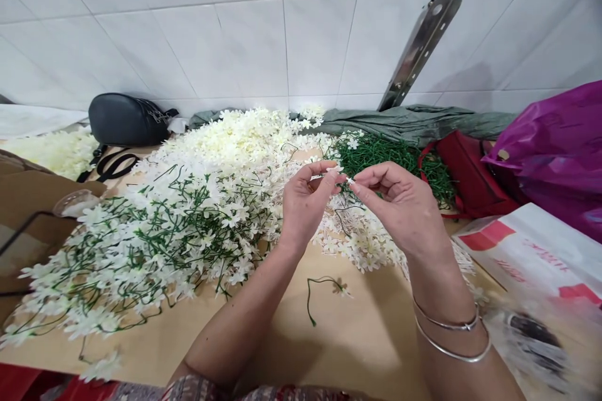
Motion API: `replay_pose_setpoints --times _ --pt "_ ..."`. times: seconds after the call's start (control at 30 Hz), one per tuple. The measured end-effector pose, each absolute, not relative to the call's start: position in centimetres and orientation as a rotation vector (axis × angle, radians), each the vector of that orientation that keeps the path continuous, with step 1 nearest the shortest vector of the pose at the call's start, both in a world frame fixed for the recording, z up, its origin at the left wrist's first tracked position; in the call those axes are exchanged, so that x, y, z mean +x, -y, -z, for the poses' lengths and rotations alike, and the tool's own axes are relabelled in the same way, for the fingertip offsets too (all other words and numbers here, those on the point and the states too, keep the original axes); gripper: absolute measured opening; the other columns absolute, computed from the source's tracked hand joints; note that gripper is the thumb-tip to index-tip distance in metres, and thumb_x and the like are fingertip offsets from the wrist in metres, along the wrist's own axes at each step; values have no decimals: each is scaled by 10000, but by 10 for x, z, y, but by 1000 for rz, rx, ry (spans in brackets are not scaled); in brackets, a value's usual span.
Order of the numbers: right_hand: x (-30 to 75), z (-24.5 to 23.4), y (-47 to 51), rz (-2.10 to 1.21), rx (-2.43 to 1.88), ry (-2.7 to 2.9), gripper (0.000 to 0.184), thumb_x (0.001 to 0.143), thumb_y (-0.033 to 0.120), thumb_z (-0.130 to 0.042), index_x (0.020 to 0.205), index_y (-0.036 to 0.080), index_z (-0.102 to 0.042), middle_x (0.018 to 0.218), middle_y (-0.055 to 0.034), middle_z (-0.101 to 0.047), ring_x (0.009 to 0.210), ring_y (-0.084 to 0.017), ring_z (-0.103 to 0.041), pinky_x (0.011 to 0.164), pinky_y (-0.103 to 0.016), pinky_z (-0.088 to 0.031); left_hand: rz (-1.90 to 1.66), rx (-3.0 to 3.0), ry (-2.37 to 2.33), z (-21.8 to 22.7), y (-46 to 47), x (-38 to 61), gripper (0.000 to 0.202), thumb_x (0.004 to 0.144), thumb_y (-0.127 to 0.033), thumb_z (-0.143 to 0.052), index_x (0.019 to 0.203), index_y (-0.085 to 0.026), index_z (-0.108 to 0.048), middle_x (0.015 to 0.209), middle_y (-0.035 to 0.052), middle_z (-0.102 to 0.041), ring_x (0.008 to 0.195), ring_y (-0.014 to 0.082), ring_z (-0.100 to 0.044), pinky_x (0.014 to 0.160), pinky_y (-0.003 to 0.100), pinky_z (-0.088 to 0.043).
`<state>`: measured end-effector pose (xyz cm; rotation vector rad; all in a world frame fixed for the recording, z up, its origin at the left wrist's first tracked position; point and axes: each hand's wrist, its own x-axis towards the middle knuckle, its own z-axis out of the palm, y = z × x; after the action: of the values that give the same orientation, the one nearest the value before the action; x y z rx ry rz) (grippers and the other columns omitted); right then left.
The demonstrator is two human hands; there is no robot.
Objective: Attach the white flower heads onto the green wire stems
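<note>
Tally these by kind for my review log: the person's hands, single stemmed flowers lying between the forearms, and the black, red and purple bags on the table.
Hands: 2 (left hand, right hand)
Stemmed flower: 1
Black bag: 1
Red bag: 1
Purple bag: 1
Total: 6

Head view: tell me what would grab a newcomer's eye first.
Most likely the broad heap of white flowers with green stems, spread across the left and middle of the picture. Then the left hand and right hand, close together near the center, pinching small white flower parts at their fingertips. The vivid purple bag stands out at the right edge, beside a red bag.
</note>
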<state>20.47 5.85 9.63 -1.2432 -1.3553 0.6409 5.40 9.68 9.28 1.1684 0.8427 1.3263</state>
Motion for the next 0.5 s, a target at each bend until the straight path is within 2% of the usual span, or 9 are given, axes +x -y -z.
replay_pose_setpoints --times 0.13,0.3,0.5 --pt "202 -102 -55 -672 -1280 1319 82 840 320 -768 840 246 -734 793 -1 -716 749 -174 -648 732 -332 -517 -1303 1161 -825 -95 -93 56 232 851 -366 -803 1011 -202 -772 888 38 -804 907 181 -784 815 305 -645" --pt "199 -97 -59 -745 -1271 1212 116 797 308 -797 814 231 -712 753 1 -699 709 -162 -613 697 -324 -499 -1278 1174 -822 -94 -89 59 224 842 -352 -810 1021 -218 -813 897 23 -811 805 134 -740 847 310 -647" --pt "191 -91 -64 -768 -1206 1033 106 779 245 -781 806 229 -680 765 15 -696 706 -140 -611 708 -314 -488 -1336 1309 -841 -87 -88 61 180 875 -270 -776 1043 -220 -816 1001 37 -824 877 144 -761 858 282 -630"
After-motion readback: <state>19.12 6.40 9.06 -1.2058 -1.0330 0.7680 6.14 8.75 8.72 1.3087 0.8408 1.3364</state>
